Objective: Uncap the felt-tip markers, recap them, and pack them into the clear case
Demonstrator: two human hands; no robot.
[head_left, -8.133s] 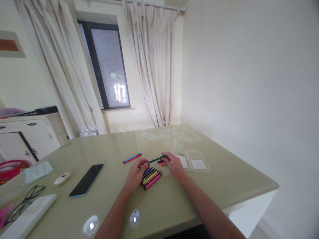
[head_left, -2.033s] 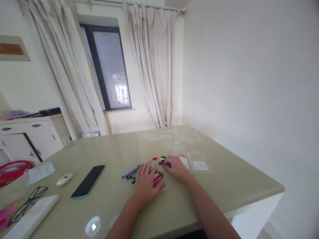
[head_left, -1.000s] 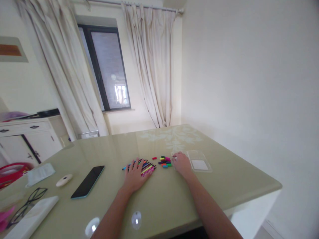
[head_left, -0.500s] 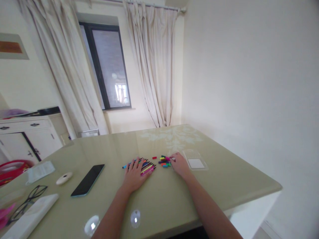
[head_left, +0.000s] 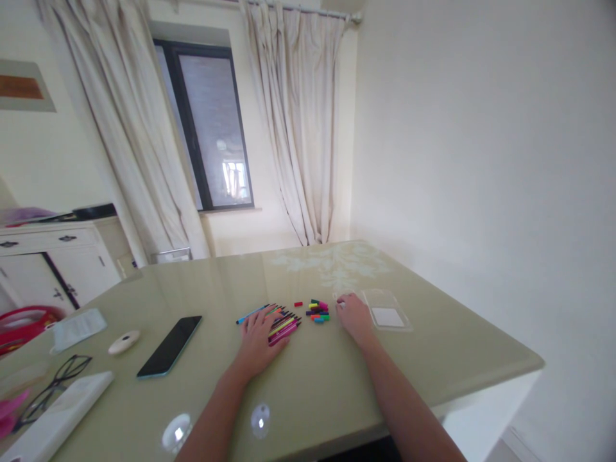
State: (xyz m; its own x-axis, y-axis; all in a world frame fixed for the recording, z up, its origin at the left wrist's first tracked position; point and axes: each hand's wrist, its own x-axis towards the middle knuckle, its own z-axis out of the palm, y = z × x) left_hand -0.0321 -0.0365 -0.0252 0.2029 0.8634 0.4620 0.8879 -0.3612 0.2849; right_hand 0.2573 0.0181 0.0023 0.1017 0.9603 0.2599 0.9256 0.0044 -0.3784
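My left hand (head_left: pixel 258 337) lies flat, fingers spread, on a bunch of coloured marker pens (head_left: pixel 283 321) on the olive glass table (head_left: pixel 312 378). A small heap of loose pen caps (head_left: pixel 318 310) sits just right of the pens, with one red cap (head_left: pixel 298 304) apart. My right hand (head_left: pixel 353 316) rests on the table between the caps and a clear plastic pen case (head_left: pixel 387 309); its fingers curl down and touch the case's left half. Whether it grips the case I cannot tell.
A black phone (head_left: pixel 169 344), a white oval object (head_left: pixel 124 342), glasses (head_left: pixel 45 391), a white flat box (head_left: pixel 52 420) and a folded mask (head_left: pixel 77 326) lie at the left. A white cabinet (head_left: pixel 52 263) and curtains (head_left: pixel 298 128) stand behind. The table's right edge (head_left: pixel 486 385) is near.
My right hand has drawn back from the caps to the case's left side. My left hand stays pressed on the pens, which have shifted slightly left since two seconds ago.
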